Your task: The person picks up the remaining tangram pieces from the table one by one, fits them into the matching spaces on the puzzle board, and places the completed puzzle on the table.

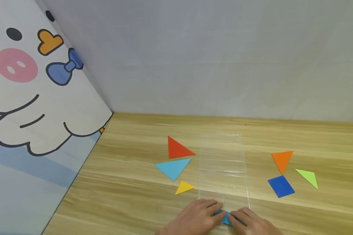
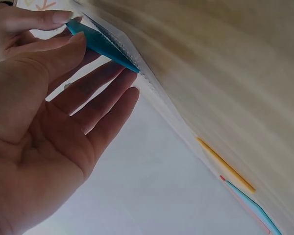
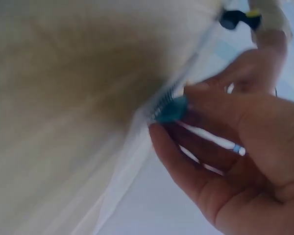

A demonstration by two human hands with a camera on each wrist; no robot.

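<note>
A flat blue tangram piece (image 1: 226, 220) is at the near end of a clear plastic case (image 1: 222, 151), its outline partly covered by fingers. My left hand (image 1: 197, 217) pinches its left side, and my right hand (image 1: 251, 223) pinches its right side. The left wrist view shows the blue piece (image 2: 102, 45) tilted between thumb and fingers, close to the case. In the right wrist view, blurred, the thumb and fingers grip the same piece (image 3: 172, 110) from the other side.
Left of the case lie a red triangle (image 1: 177, 149), a light blue triangle (image 1: 173, 168) and a yellow triangle (image 1: 184, 187). To the right are an orange triangle (image 1: 282, 160), a dark blue square (image 1: 281, 186) and a green triangle (image 1: 309, 177). A pale wall (image 1: 223, 65) stands behind the wooden table (image 1: 120, 182).
</note>
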